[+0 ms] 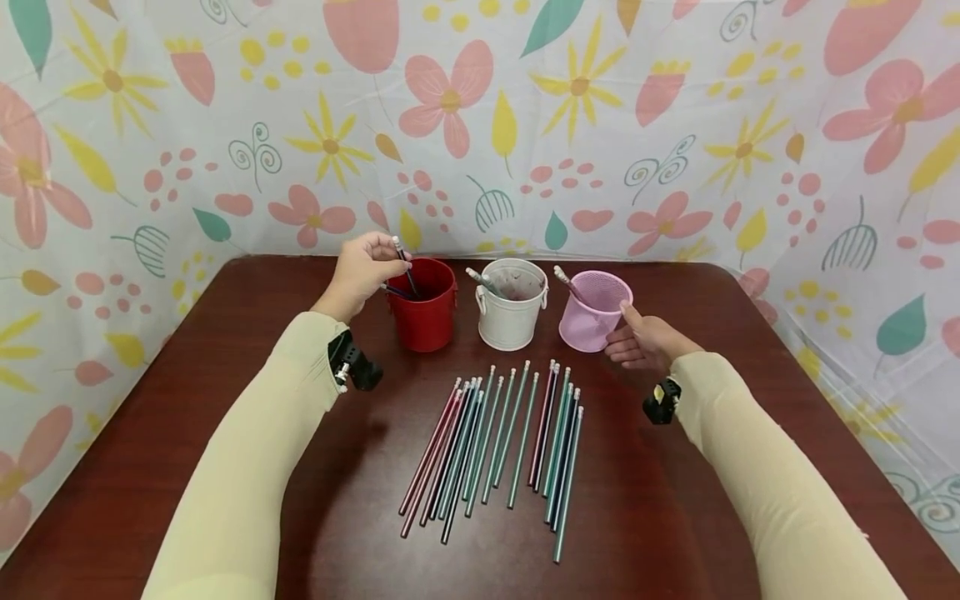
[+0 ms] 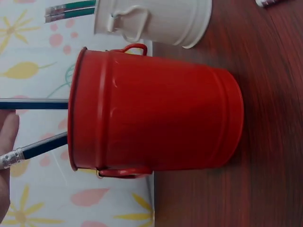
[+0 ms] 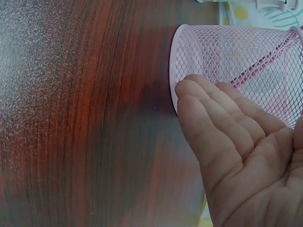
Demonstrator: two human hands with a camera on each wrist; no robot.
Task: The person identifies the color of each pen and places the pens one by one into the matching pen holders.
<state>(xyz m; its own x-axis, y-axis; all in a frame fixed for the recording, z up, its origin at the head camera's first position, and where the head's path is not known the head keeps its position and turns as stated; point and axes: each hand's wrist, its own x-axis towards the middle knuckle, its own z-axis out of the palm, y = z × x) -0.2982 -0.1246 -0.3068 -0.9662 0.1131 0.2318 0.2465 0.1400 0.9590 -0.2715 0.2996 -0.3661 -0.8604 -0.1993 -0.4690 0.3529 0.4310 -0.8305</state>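
My left hand (image 1: 363, 271) pinches a dark blue pencil (image 1: 404, 262) by its upper part, white eraser up, with its lower end inside the red bucket (image 1: 424, 321). Another dark blue pencil (image 2: 45, 145) leans out over that bucket's rim, below the held one in the left wrist view. On the right, my right hand (image 1: 647, 337) is beside the pink mesh cup (image 1: 587, 325), thumb at its rim. In the right wrist view its fingers (image 3: 213, 127) lie fairly straight along the mesh wall. A reddish pencil (image 1: 572, 285) leans inside this cup.
Between the two stands a white bucket (image 1: 508, 321) with green pencils (image 2: 71, 10) leaning out. Several red, dark blue and green pencils (image 1: 487, 450) lie spread on the brown table (image 1: 645, 517) in front. A flower-patterned cloth (image 1: 480, 125) hangs behind the table.
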